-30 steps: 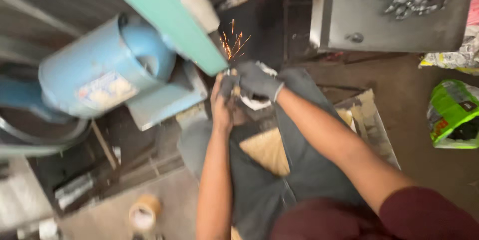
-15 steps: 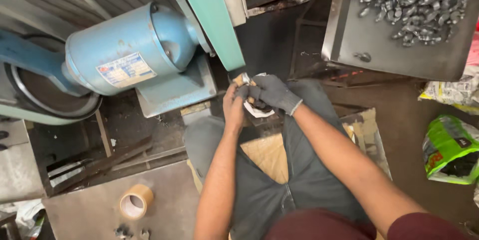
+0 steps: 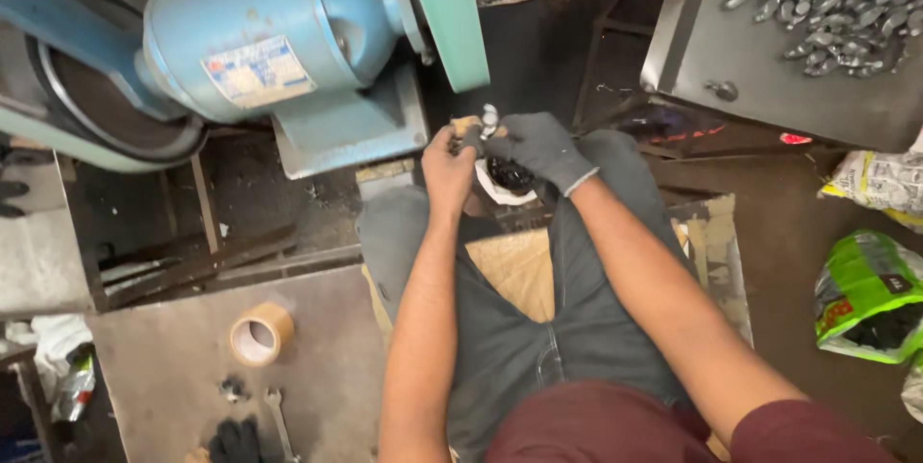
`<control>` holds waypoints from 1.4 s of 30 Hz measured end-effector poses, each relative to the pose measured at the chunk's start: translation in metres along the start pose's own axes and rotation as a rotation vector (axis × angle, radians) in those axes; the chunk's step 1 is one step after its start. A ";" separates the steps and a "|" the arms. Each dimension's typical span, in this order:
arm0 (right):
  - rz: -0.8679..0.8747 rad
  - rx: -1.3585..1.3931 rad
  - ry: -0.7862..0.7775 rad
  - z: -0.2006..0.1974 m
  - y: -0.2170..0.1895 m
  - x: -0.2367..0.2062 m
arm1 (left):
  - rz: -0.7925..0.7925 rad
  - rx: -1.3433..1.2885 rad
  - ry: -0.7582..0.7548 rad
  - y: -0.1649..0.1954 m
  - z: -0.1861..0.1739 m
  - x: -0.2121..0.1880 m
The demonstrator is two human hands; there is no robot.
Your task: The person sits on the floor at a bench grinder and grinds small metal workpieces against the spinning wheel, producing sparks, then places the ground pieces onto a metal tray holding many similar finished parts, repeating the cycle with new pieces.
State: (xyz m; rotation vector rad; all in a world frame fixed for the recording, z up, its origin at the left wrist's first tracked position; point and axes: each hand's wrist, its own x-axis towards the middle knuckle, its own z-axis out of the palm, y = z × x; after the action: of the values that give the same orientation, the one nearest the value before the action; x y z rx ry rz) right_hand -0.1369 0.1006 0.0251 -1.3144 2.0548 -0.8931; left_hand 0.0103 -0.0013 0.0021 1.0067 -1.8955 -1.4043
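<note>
Head view: both hands meet just below the green belt arm (image 3: 444,1) of the blue grinder motor (image 3: 260,35). Left hand (image 3: 447,170), bare, is pinched closed on a small metal piece (image 3: 488,120). Right hand (image 3: 538,148), in a grey glove, is closed around the same piece from 3 o'clock. The piece sits at the fingertips, at 12 o'clock from the person's lap, close to the belt arm but apart from it.

Risks, my read:
- Bare left fingers close to the abrasive; a slip would mean a skin burn or cut.
- Small part, pinch hold only; the belt could snatch it and throw it.
- Glove cuff could catch on the belt.
- Tray of metal parts (image 3: 817,11) at 2 o'clock sits at the tabletop edge; an elbow knock could spill it.
- Tape roll (image 3: 258,333) and wrench (image 3: 279,420) at 8 o'clock are well apart, no concern.
</note>
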 end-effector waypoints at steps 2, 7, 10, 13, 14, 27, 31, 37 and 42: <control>0.053 -0.052 -0.003 -0.006 -0.003 -0.014 | 0.040 -0.010 -0.065 0.003 -0.002 0.000; -0.145 -0.260 0.009 -0.018 -0.007 -0.022 | 0.053 0.160 -0.195 0.013 -0.007 -0.002; -0.271 -0.334 -0.025 -0.022 -0.008 -0.020 | 0.132 0.140 -0.195 0.019 -0.010 -0.004; -0.202 -0.282 -0.131 -0.023 -0.013 -0.024 | 0.035 0.243 -0.233 0.025 -0.013 -0.006; -0.166 -0.282 -0.147 -0.022 -0.013 -0.025 | 0.028 0.243 -0.222 0.027 -0.014 -0.006; 0.001 0.537 0.129 -0.023 -0.027 -0.053 | -0.321 -0.433 -0.288 0.036 -0.022 -0.011; -0.102 0.579 0.244 -0.022 -0.027 -0.057 | -0.373 -0.491 -0.298 0.033 -0.023 -0.012; -0.188 0.456 0.283 -0.024 -0.025 -0.051 | -0.477 -0.445 -0.336 0.024 -0.021 -0.011; -0.117 0.605 0.185 -0.031 -0.029 -0.045 | -0.315 -0.264 -0.190 0.014 -0.014 -0.007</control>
State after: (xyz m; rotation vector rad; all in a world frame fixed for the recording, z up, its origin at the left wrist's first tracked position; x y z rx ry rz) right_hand -0.1258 0.1408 0.0714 -1.0454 1.6393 -1.5848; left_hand 0.0224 -0.0003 0.0190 1.1051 -1.6689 -1.9356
